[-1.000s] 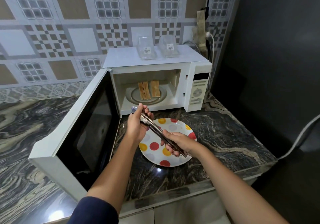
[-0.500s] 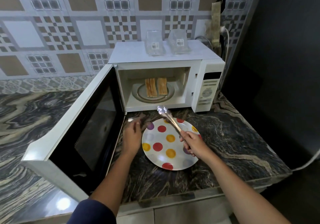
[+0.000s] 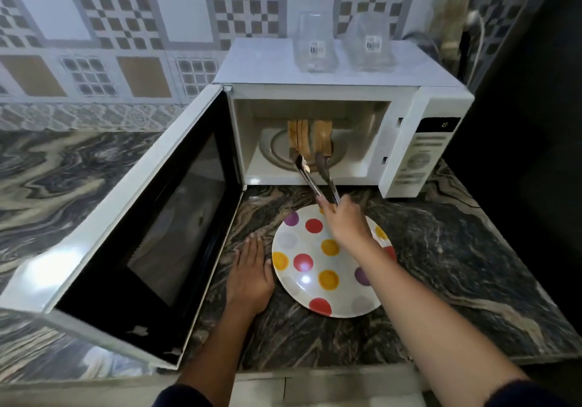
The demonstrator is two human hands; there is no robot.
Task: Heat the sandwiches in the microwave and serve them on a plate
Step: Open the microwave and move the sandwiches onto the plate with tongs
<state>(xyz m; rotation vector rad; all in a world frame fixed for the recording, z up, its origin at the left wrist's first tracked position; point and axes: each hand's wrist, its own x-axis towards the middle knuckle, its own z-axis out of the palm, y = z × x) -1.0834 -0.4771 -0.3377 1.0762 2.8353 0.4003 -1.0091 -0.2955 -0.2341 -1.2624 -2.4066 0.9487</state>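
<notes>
The open microwave door walls off the left; a dark wall closes the right. Between them the cavity mouth stands open: tongs and sandwiches fill its middle, leaving room either side.

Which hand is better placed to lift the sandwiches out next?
Right. The right hand holds the tongs, tips at the sandwiches; the left hand rests flat on the counter beside the plate.
</notes>
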